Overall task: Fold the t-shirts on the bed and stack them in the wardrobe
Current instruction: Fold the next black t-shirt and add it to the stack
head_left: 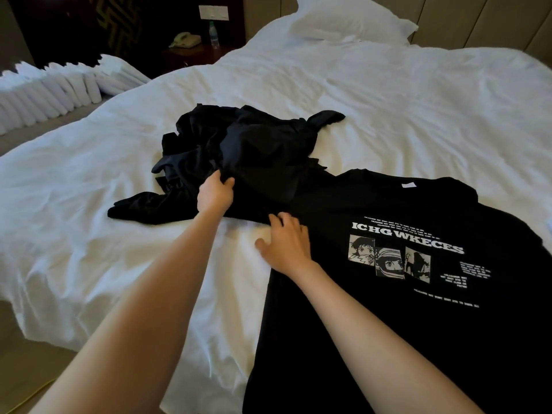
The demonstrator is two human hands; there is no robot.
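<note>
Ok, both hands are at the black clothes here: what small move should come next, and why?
Probably the left hand should drag the pile off to the left. It already grips the pile's cloth, and the pile overlaps one sleeve of the printed shirt, which otherwise lies spread on the bed. The right hand lies flat at that shirt's edge and could pin it.

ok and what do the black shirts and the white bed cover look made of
The printed t-shirt looks like matte knit cotton or a blend: it lies limp without sheen, its white graphic flat like a screen print. The crumpled pile seems similar soft jersey, bunching where the left hand grips it. The bed cover looks like crisp woven cotton, holding sharp creases.
</note>
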